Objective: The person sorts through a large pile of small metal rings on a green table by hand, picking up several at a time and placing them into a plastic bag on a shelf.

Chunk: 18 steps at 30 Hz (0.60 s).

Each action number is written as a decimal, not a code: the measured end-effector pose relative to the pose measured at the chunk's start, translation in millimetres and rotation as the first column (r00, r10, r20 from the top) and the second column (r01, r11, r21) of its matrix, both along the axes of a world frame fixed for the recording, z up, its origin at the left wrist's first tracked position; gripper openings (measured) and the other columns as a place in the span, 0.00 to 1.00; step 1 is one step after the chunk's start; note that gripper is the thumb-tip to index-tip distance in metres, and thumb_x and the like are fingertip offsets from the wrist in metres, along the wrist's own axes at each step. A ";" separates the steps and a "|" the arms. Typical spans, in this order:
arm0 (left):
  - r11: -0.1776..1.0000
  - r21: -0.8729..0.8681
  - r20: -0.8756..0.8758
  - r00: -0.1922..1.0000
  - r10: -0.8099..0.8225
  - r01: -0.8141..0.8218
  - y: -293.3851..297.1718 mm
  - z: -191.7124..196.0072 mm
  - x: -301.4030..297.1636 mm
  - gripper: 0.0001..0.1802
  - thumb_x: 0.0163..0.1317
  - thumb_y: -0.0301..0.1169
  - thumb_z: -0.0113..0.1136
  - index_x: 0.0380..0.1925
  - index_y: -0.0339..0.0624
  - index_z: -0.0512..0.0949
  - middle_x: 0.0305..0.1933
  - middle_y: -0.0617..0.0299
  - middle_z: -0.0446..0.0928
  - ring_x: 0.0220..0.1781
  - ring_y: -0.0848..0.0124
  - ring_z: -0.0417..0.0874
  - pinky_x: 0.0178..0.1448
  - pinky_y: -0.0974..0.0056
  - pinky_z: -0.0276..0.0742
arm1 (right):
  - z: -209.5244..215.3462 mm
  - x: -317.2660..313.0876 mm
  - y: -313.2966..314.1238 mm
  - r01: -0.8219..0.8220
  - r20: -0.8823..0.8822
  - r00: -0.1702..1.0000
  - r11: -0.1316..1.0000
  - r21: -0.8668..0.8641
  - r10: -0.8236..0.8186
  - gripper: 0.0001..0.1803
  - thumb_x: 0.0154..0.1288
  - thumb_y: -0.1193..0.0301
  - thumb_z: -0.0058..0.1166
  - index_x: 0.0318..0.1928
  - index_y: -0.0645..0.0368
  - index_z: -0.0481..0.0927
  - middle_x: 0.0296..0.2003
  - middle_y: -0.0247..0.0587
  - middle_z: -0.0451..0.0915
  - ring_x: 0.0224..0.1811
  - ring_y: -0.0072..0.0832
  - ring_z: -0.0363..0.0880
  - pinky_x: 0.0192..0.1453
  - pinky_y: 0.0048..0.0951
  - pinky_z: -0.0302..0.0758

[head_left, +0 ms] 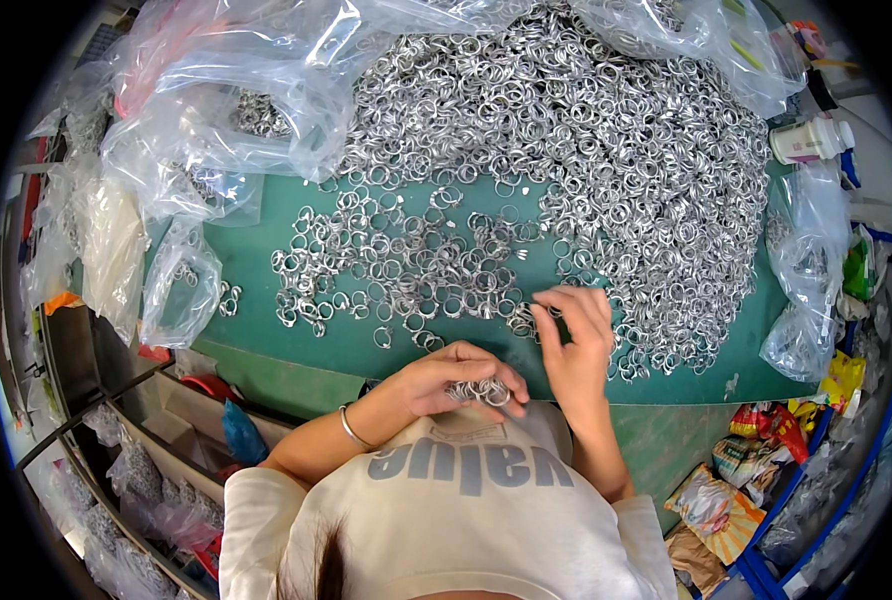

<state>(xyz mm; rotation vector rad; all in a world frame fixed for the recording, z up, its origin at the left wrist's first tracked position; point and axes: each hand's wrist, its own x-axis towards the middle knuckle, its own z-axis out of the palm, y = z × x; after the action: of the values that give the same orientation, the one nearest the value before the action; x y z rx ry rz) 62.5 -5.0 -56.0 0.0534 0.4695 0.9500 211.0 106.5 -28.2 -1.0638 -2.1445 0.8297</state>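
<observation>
Across the green bench (266, 215) we see a huge heap of silver metal rings (606, 130), far too many to count, thinning toward us into a scattered layer. Our left hand (446, 378) has its grip closed around a small bunch of rings (481, 392) at the bench edge. Our right hand (574, 340) has its fingers loosely curled, touching loose rings. Clear plastic bags (266, 80) crowd the far left, covering part of the heap; one white bottle (811, 140) lies at right.
</observation>
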 end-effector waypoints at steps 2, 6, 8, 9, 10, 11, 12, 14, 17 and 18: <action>1.000 0.028 0.026 1.000 0.011 -0.011 -2.0 3.0 -0.3 0.18 0.65 0.38 0.57 0.41 0.32 0.79 0.43 0.49 0.80 0.45 0.58 0.83 0.45 0.59 0.83 | -3.6 -8.6 -4.2 -0.037 0.163 0.986 0.997 0.062 0.026 0.10 0.52 0.74 0.63 0.37 0.59 0.80 0.36 0.36 0.76 0.39 0.35 0.71 0.43 0.35 0.62; 0.995 -0.019 -0.103 0.990 -0.096 0.095 -6.5 7.2 -4.3 0.12 0.59 0.31 0.64 0.35 0.31 0.81 0.34 0.50 0.79 0.33 0.63 0.82 0.27 0.73 0.77 | -6.0 -12.2 -8.5 -0.070 0.341 0.939 0.995 0.074 0.041 0.12 0.52 0.71 0.62 0.38 0.59 0.79 0.37 0.34 0.74 0.43 0.34 0.69 0.47 0.37 0.58; 0.999 -0.037 -0.275 0.961 -0.035 0.026 -4.6 15.8 -3.8 0.07 0.59 0.25 0.62 0.35 0.32 0.82 0.31 0.54 0.79 0.32 0.69 0.82 0.22 0.75 0.73 | -9.2 -4.8 -7.7 -0.071 0.341 0.940 0.992 0.106 0.031 0.11 0.52 0.73 0.61 0.38 0.59 0.79 0.38 0.35 0.75 0.43 0.34 0.69 0.47 0.37 0.58; 1.000 -0.012 -0.384 0.923 -0.005 0.000 -4.0 16.9 -3.9 0.07 0.60 0.25 0.61 0.36 0.33 0.82 0.31 0.55 0.80 0.33 0.70 0.83 0.23 0.75 0.73 | -12.9 0.7 -5.7 -0.035 0.334 0.942 0.992 0.125 -0.009 0.10 0.52 0.75 0.60 0.37 0.59 0.79 0.38 0.35 0.75 0.43 0.34 0.69 0.48 0.38 0.57; 1.000 0.016 -0.488 0.873 0.027 -0.022 -3.6 17.3 -4.1 0.08 0.60 0.25 0.60 0.37 0.33 0.82 0.30 0.56 0.80 0.35 0.71 0.84 0.23 0.76 0.73 | -12.8 3.6 -4.2 -0.015 0.334 0.942 0.989 0.150 -0.036 0.10 0.52 0.76 0.59 0.38 0.59 0.79 0.39 0.35 0.75 0.43 0.34 0.69 0.48 0.38 0.57; 0.999 0.031 -0.502 0.863 0.052 -0.042 -3.5 16.1 -6.3 0.07 0.60 0.23 0.59 0.36 0.32 0.83 0.32 0.57 0.80 0.35 0.72 0.84 0.24 0.75 0.73 | -12.3 5.8 -3.0 0.005 0.332 0.941 0.985 0.175 -0.064 0.10 0.52 0.76 0.59 0.38 0.59 0.79 0.39 0.36 0.75 0.43 0.34 0.69 0.48 0.38 0.57; 0.998 0.035 -0.515 0.855 0.055 -0.044 -2.7 16.7 -6.8 0.07 0.60 0.24 0.59 0.37 0.32 0.82 0.33 0.57 0.80 0.35 0.71 0.84 0.24 0.75 0.73 | -11.4 6.5 -2.5 0.025 0.330 0.940 0.979 0.200 -0.091 0.10 0.52 0.76 0.59 0.38 0.59 0.79 0.39 0.36 0.75 0.43 0.34 0.69 0.48 0.38 0.57; 0.998 0.043 -0.540 0.839 0.057 -0.041 -1.0 19.7 -7.2 0.08 0.61 0.25 0.60 0.38 0.32 0.82 0.34 0.57 0.80 0.36 0.71 0.84 0.24 0.74 0.73 | -2.8 0.8 -5.2 -0.015 0.338 0.940 0.982 0.187 -0.050 0.11 0.52 0.75 0.60 0.39 0.59 0.78 0.40 0.37 0.74 0.44 0.34 0.69 0.49 0.39 0.56; 0.999 -0.019 -0.346 0.938 0.029 -0.038 -2.8 19.1 -6.5 0.11 0.62 0.30 0.61 0.40 0.33 0.81 0.35 0.58 0.80 0.36 0.70 0.83 0.28 0.73 0.76 | -5.6 -3.8 -8.5 -0.077 0.372 0.928 0.988 0.132 0.023 0.13 0.51 0.72 0.63 0.39 0.59 0.78 0.41 0.37 0.74 0.45 0.34 0.69 0.49 0.39 0.56; 0.997 -0.054 -0.294 0.955 0.031 -0.049 -3.2 18.2 -5.9 0.12 0.63 0.31 0.60 0.40 0.33 0.81 0.35 0.58 0.80 0.36 0.70 0.83 0.29 0.73 0.77 | -6.7 -3.1 -8.4 -0.072 0.365 0.931 0.989 0.131 0.019 0.14 0.50 0.72 0.63 0.39 0.59 0.78 0.41 0.37 0.74 0.45 0.34 0.69 0.50 0.39 0.56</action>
<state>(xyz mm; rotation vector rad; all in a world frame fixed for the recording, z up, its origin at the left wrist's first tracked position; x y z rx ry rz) 56.5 -8.2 -37.8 0.1315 0.7758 0.9717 208.0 98.1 -34.8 -1.1681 -2.5019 0.5171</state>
